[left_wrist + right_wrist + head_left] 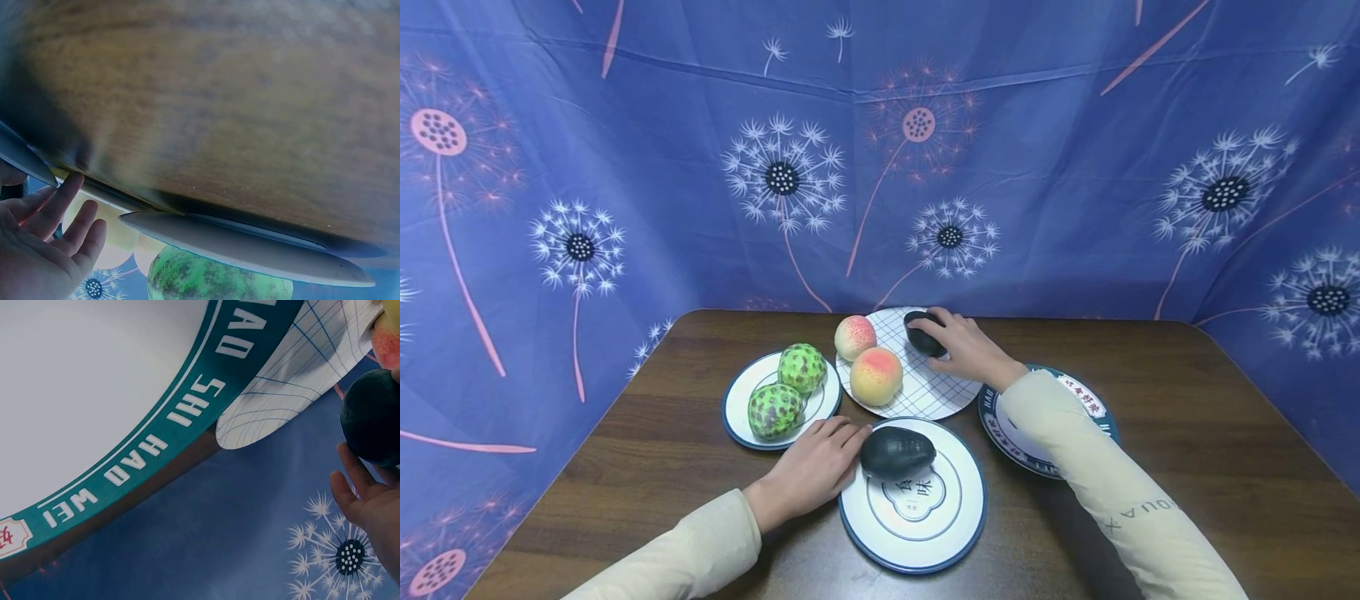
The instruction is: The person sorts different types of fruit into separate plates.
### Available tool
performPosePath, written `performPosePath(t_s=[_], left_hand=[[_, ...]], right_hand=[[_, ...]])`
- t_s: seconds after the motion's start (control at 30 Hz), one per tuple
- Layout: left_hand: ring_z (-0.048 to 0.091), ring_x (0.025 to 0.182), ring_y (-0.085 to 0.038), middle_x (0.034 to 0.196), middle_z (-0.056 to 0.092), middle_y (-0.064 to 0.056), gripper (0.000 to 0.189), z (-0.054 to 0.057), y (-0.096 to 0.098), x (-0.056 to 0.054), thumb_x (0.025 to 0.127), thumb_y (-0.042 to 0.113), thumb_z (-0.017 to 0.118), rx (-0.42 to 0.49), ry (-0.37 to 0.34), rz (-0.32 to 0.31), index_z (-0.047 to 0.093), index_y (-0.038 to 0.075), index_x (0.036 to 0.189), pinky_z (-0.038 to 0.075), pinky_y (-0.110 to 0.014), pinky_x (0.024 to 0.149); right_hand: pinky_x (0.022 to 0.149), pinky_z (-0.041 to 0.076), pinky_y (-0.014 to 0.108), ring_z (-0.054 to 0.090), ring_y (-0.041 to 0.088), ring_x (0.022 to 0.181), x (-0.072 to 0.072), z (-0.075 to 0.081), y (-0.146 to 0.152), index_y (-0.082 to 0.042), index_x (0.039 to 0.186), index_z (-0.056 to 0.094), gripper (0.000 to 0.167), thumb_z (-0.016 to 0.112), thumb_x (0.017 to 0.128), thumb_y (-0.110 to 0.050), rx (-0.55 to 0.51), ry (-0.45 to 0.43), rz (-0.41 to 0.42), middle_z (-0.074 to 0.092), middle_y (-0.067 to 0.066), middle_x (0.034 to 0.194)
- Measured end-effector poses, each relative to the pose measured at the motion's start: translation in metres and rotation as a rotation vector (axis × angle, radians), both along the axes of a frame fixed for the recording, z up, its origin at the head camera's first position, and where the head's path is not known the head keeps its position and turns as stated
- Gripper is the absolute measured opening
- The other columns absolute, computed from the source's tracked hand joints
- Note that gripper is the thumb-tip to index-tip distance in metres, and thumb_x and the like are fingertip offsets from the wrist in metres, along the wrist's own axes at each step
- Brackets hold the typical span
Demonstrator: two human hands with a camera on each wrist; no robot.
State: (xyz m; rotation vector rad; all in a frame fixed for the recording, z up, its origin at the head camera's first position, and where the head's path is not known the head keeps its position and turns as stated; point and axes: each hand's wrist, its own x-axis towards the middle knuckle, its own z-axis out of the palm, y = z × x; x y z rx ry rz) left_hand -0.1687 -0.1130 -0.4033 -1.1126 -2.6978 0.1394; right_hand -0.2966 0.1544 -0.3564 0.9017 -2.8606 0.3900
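My right hand (966, 346) grips a dark avocado (922, 334) over the back of the white grid-lined plate (936, 398). In the right wrist view the avocado (375, 419) rests against the fingers. On the same plate sit two peaches (877, 377). Another dark avocado (897, 452) lies on the front white plate with a blue rim (917, 542). My left hand (816, 467) is at that plate's left edge, its fingertips close to the avocado's end; whether they touch it I cannot tell. In the left wrist view the left hand's fingers (81, 225) look loosely extended.
Two green speckled round fruits (775, 410) sit on a smaller blue-rimmed plate (737, 425) at the left. A plate with a dark green lettered rim (1000, 437) lies partly under my right forearm. Blue dandelion cloth (1037, 208) hangs behind the wooden table (1187, 433).
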Motion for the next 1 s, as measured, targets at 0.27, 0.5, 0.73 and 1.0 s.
performPosePath(t_s=[0.27, 0.5, 0.73, 1.0], left_hand=[[0.051, 0.115, -0.018, 0.120, 0.060, -0.003, 0.045, 0.000, 0.000, -0.001, 0.090, 0.031, 0.052, 0.002, -0.013, 0.001, 0.049, 0.010, 0.130, 0.045, -0.036, 0.096], [0.051, 0.116, -0.019, 0.121, 0.059, -0.003, 0.047, 0.001, 0.001, -0.001, 0.089, 0.031, 0.053, -0.007, -0.028, 0.006, 0.048, 0.010, 0.131, 0.044, -0.036, 0.097], [0.050, 0.117, -0.019, 0.122, 0.059, -0.003, 0.047, 0.001, 0.000, -0.001, 0.089, 0.032, 0.052, -0.010, -0.034, 0.006, 0.048, 0.011, 0.131, 0.044, -0.036, 0.097], [0.050, 0.117, -0.018, 0.122, 0.059, -0.003, 0.047, 0.001, 0.000, -0.001, 0.089, 0.032, 0.052, -0.015, -0.037, 0.015, 0.047, 0.011, 0.131, 0.044, -0.036, 0.097]], right_hand=[[0.100, 0.034, 0.056, 0.041, 0.041, 0.122, 0.013, 0.005, 0.009, -0.028, 0.135, 0.040, 0.065, 0.070, 0.078, -0.021, -0.007, 0.026, 0.036, 0.032, 0.017, 0.142], [0.098, 0.035, 0.057, 0.041, 0.036, 0.123, 0.024, 0.008, 0.016, -0.028, 0.134, 0.041, 0.065, 0.070, 0.076, -0.019, -0.006, 0.042, 0.088, 0.034, 0.015, 0.141], [0.097, 0.038, 0.055, 0.040, 0.031, 0.124, 0.036, 0.009, 0.020, -0.031, 0.133, 0.042, 0.066, 0.072, 0.075, -0.021, -0.031, 0.063, 0.161, 0.035, 0.012, 0.141], [0.093, 0.043, 0.054, 0.041, 0.032, 0.122, 0.052, 0.010, 0.022, -0.032, 0.133, 0.041, 0.066, 0.072, 0.075, -0.022, -0.039, 0.088, 0.210, 0.036, 0.011, 0.141]])
